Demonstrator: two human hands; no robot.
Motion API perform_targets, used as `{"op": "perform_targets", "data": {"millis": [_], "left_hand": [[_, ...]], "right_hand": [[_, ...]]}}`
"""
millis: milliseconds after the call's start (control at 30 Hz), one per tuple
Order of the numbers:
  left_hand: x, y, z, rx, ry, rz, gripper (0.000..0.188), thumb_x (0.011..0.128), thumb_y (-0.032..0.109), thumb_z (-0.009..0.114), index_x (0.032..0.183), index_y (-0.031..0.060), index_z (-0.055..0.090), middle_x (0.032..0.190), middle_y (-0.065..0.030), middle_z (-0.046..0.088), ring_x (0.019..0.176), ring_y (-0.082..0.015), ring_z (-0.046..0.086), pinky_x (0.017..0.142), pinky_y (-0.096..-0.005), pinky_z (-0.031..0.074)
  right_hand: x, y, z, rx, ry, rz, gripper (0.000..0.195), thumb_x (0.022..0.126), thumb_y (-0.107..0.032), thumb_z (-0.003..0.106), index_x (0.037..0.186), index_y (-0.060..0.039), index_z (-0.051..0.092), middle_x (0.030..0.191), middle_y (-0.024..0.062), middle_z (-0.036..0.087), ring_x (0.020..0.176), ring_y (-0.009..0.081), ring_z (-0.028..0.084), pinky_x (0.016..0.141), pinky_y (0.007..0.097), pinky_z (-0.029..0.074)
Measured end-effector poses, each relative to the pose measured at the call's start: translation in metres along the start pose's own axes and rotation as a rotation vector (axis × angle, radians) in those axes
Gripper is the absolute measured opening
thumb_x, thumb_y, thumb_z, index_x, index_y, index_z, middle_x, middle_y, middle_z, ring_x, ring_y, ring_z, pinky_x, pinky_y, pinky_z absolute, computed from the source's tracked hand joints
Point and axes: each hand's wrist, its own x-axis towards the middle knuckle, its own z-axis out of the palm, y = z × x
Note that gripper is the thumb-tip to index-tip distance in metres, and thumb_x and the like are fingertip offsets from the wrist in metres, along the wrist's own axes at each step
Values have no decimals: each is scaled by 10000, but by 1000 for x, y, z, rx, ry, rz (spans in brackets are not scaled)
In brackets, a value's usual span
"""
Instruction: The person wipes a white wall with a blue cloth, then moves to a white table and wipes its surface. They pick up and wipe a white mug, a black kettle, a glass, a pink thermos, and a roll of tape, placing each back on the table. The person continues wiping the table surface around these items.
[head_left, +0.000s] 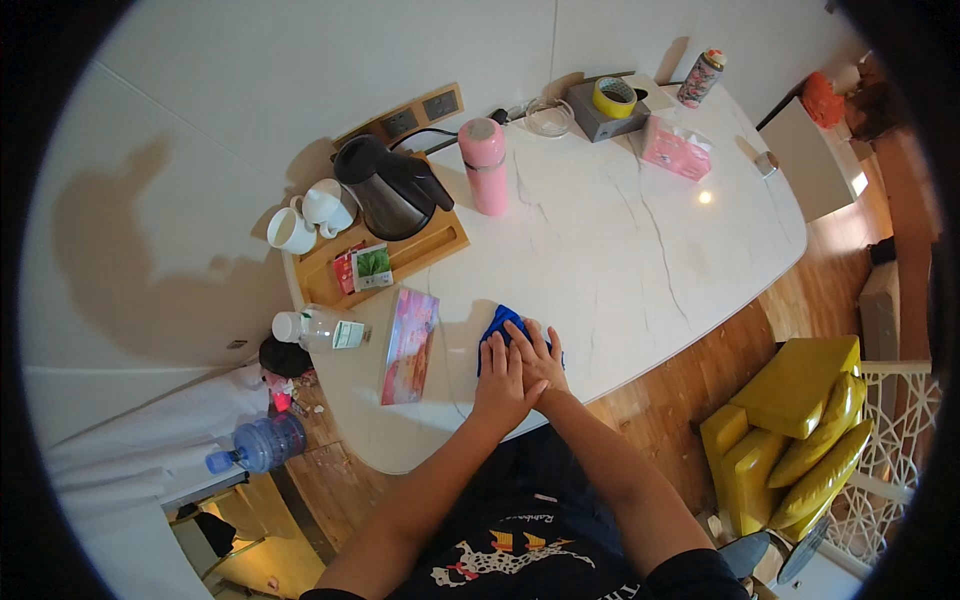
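Observation:
A folded blue cloth (501, 319) lies on the white, grey-veined tabletop (577, 285) near its front edge. My left hand (500, 379) presses down on the cloth with its fingers stretched forward. Beside and partly overlapping it, my right hand (541, 365) also holds the cloth down, fingers somewhat spread. Much of the cloth is hidden under both hands. To their left rests a flat pink and purple box (410, 346). Farther back, a pink thermos (484, 165) stands upright.
At the back left, a wooden tray (431, 251) bears a dark electric kettle (386, 191), white cups (292, 230) and sachets (373, 268). A plastic bottle (319, 330) lies nearby. Yellow tape (615, 97) sits on a grey box (592, 112) behind tissues (677, 148). A yellow armchair (795, 390) stands right.

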Motion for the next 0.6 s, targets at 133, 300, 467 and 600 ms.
{"op": "perform_targets", "data": {"millis": [133, 300, 467, 600], "left_hand": [[-8, -3, -6, -38, -52, 12, 888, 923, 447, 674, 1485, -157, 346, 1530, -442, 278, 1413, -616, 292, 1211, -619, 235], [-49, 10, -9, -9, -149, 10, 895, 906, 456, 698, 1475, -150, 368, 1528, -430, 299, 1390, -609, 334, 1189, -613, 288], [-58, 33, -4, 10, -261, 91, 894, 902, 491, 704, 1497, -100, 392, 1540, -401, 328, 1378, -579, 378, 1180, -591, 312], [-26, 57, 5, 7, -334, 87, 914, 895, 509, 711, 1512, -80, 384, 1549, -386, 335, 1393, -561, 372, 1189, -576, 305]], "right_hand": [[-11, -12, 14, -42, 113, 50, 644, 979, -379, 549, 1584, -218, 399, 1711, 56, 190, 1567, 393, 158, 1194, 692, 163], [-55, -21, 23, -34, 50, 2, 637, 983, -384, 555, 1584, -243, 401, 1718, 36, 165, 1573, 377, 147, 1195, 689, 170], [-93, 15, 22, -103, 28, -5, 629, 997, -404, 541, 1592, -270, 390, 1723, -15, 150, 1583, 305, 143, 1213, 674, 141], [-93, 44, 2, -43, 81, 62, 537, 955, -384, 594, 1485, -300, 551, 1664, -65, 322, 1555, 240, 248, 1211, 653, 131]]}}
